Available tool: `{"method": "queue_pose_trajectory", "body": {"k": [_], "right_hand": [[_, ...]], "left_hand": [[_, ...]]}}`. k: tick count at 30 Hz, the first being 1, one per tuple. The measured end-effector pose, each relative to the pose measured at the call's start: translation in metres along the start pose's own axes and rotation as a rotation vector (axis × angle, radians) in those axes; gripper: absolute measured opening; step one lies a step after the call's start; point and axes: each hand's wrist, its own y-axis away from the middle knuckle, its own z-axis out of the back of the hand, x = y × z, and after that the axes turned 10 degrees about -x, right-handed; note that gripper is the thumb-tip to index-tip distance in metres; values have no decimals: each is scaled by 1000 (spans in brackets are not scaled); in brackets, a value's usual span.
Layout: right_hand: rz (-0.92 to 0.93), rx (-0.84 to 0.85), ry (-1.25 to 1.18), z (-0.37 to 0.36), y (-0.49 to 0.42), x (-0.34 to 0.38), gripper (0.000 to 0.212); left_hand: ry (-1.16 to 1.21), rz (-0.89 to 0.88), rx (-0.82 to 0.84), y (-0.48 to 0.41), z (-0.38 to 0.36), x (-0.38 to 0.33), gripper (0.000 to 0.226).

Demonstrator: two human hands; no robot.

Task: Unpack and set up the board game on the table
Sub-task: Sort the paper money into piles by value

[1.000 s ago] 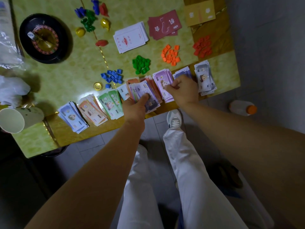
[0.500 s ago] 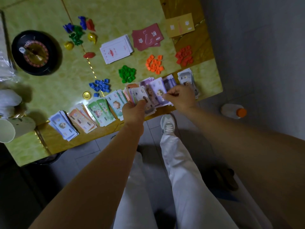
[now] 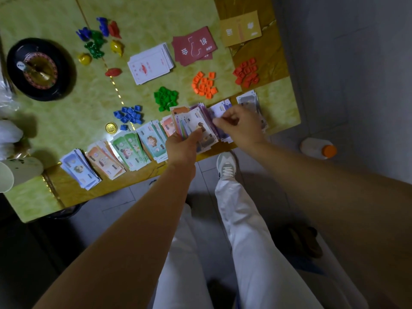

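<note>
Purple and pastel play-money notes (image 3: 197, 124) fan out of our left hand (image 3: 181, 148), thumb clamped across them, just over the near edge of the table (image 3: 66, 121). Our right hand (image 3: 242, 128) pinches the purple notes at the fan's right side. More note piles (image 3: 128, 150) lie along that edge, leftward.

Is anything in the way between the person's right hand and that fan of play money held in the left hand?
Nothing visible stands between them. The left hand grips the fan of play money, and the right hand reaches it directly, pinching its purple side with no gap showing.
</note>
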Motion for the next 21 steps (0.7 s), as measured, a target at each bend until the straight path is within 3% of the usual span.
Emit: {"method": "queue_pose_trajectory", "body": {"k": [3,4,5,8,14,21], "right_hand": [[-17,234,-81,9,3,5,17],[-24,256,-75,11,2,4,15],[-26,244,-65,14,1,2,14],[-21,171,-39,24,-7,-3,14],[-133,-80,21,51,-24,-28,25],[-107,-192,259,57,-28,-40,21]], "left_hand": [[6,10,43,8,-8,-6,13],[11,30,39,11,-10,-8,21],[8,52,38,13,-14,-10,26],[-6,58,46,21,-24,-14,8],[8,29,85,26,-42,-10,14],[10,30,75,22,-55,-1,16]]}}
